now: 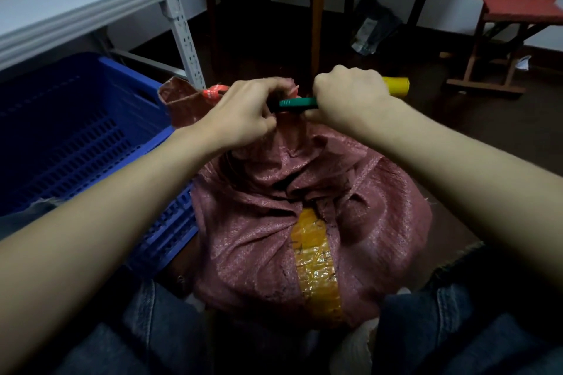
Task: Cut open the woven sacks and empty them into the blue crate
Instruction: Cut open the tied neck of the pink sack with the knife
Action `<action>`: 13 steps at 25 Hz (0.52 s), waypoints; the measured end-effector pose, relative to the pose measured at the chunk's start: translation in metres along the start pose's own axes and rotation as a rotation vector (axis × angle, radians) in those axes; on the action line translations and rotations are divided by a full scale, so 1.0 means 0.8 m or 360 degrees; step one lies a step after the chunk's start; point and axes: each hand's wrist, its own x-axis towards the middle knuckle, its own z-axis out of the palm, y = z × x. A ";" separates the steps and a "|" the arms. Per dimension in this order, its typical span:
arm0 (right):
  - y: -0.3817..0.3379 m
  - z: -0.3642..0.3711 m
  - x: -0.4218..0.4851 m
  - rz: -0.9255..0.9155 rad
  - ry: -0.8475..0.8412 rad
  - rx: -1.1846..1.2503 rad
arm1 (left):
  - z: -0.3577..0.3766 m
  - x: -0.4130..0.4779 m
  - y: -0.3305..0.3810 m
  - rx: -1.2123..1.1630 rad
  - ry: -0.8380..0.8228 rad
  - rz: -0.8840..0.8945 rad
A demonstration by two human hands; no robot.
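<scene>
Head view looks down on a reddish woven sack (304, 207) standing on the floor between the person's knees, a yellow tape patch (316, 265) on its near side; the left hand (243, 113) has its fingers curled tightly round the bunched neck of the sack; the right hand (347, 97) is closed in a fist round a green knife (297, 102), whose handle runs sideways between the two hands, reaching the left fingers; the blade is hidden, so contact with the cloth cannot be told; a red tie (214, 91) shows at the neck; the blue crate (76, 119) sits just beside the sack on the left.
</scene>
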 end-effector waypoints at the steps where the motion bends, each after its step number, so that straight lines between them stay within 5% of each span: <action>1: -0.004 0.004 0.000 -0.0013 0.0004 0.0012 | 0.000 -0.001 0.000 0.0016 0.0000 -0.0005; 13: 0.007 0.000 -0.006 -0.0006 0.0021 0.0112 | -0.014 0.001 -0.042 0.0088 -0.0006 -0.0174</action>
